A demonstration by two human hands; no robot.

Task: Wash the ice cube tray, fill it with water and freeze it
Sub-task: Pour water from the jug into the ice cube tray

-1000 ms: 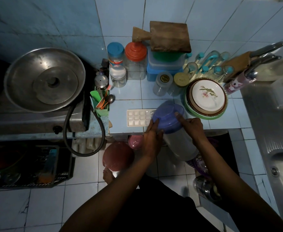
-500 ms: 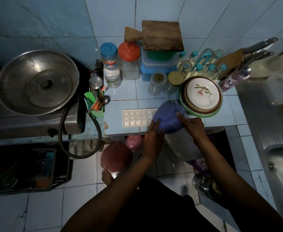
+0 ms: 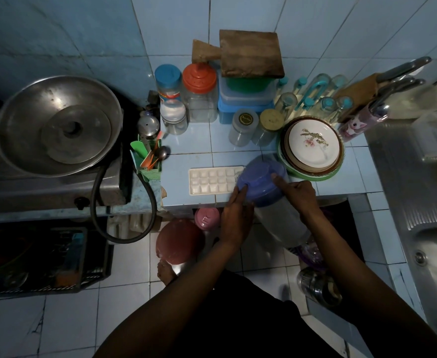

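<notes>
**Worktop with ice cube tray, jug held in both hands**

Ice cube tray [image 3: 213, 180]: white, flat on the blue-tiled worktop [image 3: 238, 151], close to its front edge. Its right end is hidden behind the lid of the jug. Whether the cells hold water cannot be told.

Jug [image 3: 279, 220]: clear body, blue lid [image 3: 260, 180], tilted with the lid end over the worktop edge and the body hanging out past it.

Left hand [image 3: 235, 220]: fingers straight, laid along the left side of the jug, fingertips touching the lid rim. An open, pressing grip rather than a closed one.

Right hand [image 3: 298, 195]: on the right side of the jug, forefinger stretched onto the lid, remaining fingers curled round the jug's upper part.

Stack of plates [image 3: 314, 147]: just right of the jug lid, the top plate white with a flower print.

Jars [image 3: 200, 91]: several along the tiled wall, with blue, orange and pale lids.

Chopping board [image 3: 248, 54]: wooden, lying on stacked plastic boxes [image 3: 243, 102] at the wall.

Utensil holder [image 3: 149, 161]: green, at the left edge of the worktop, holding spoons.

Metal pan [image 3: 57, 125]: large, on the stove to the left, a lid inside it.

Sink [image 3: 434, 254]: steel, at far right.

Knife block [image 3: 362, 95]: behind the plates, handles pointing right.
</notes>
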